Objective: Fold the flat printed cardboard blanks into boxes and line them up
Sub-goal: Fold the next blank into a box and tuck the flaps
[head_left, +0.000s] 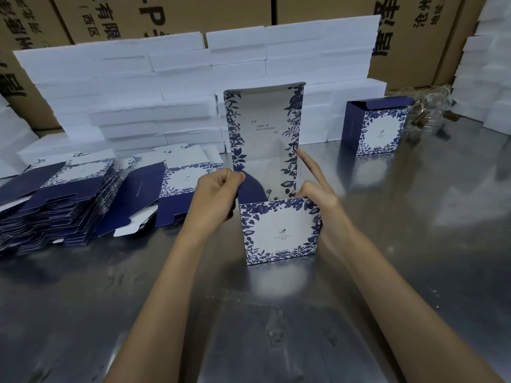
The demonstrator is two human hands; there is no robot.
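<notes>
- Two hands work one box, which stands upright on the steel bench right in front of the person, its printed front panel facing the camera and its top open.
- The tall lid flap rises from the back wall, so the box's long axis runs straight up and away from both hands.
- The left hand sits at the box's upper left corner; its grip is curled tight, pinching the dark blue side flap that leans into the opening.
- The right hand rests at the upper right corner, thumb and lower fingers closed over the front rim while the index finger stretches out along the lid flap's right edge.
- The next move, by my judgement, turns on the lid flap lying behind and above both grips: the side flaps must go inward first, then the lid comes forward and down toward the person.
- One finished box stands far right on the bench, well apart; the right hand is the nearer one for lining up.
- Stacks of flat blanks lie to the left, nearer the left hand.
</notes>
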